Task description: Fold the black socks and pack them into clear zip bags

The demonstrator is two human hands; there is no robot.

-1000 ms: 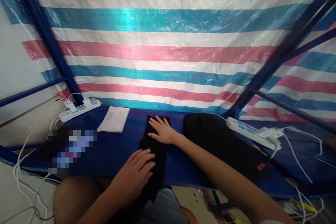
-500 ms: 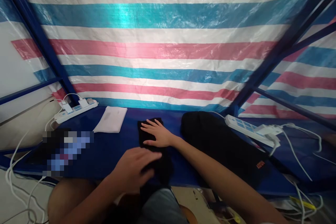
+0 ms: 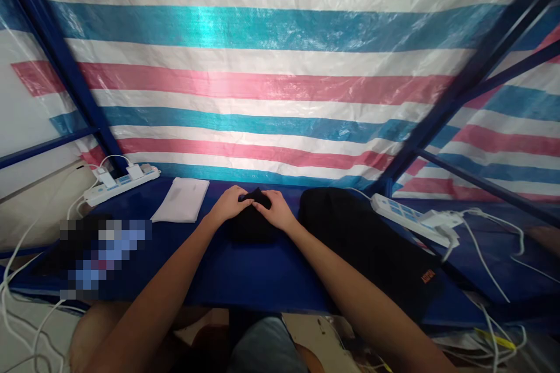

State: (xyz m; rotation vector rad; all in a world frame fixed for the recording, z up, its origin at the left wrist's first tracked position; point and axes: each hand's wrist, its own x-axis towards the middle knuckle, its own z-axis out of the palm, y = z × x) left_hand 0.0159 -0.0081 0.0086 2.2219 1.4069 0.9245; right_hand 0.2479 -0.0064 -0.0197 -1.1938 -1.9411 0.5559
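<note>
A piece of black cloth [image 3: 254, 228], folded into a small thick block, lies on the blue tabletop straight in front of me. My left hand [image 3: 231, 203] grips its far left corner, thumb pointing inward along the top. On the far right corner, my right hand [image 3: 274, 208] holds the same cloth, its thumb almost meeting the left one. Between the thumbs a bit of fabric peaks up. The fingertips are partly hidden behind the cloth. What kind of item the cloth is I cannot tell.
Right of the cloth lies a long black bag-like item [image 3: 363, 245] with orange lettering. White papers [image 3: 181, 200] rest to the left. Power strips with cables stand at the left [image 3: 122, 185] and right [image 3: 411, 220]. A striped plastic sheet [image 3: 262, 87] hangs behind, between blue metal posts.
My left hand has moved forward from near the table edge to the cloth's far side. The cloth, earlier flat and stretching towards me under my right hand, is now folded shorter, gripped by both hands.
</note>
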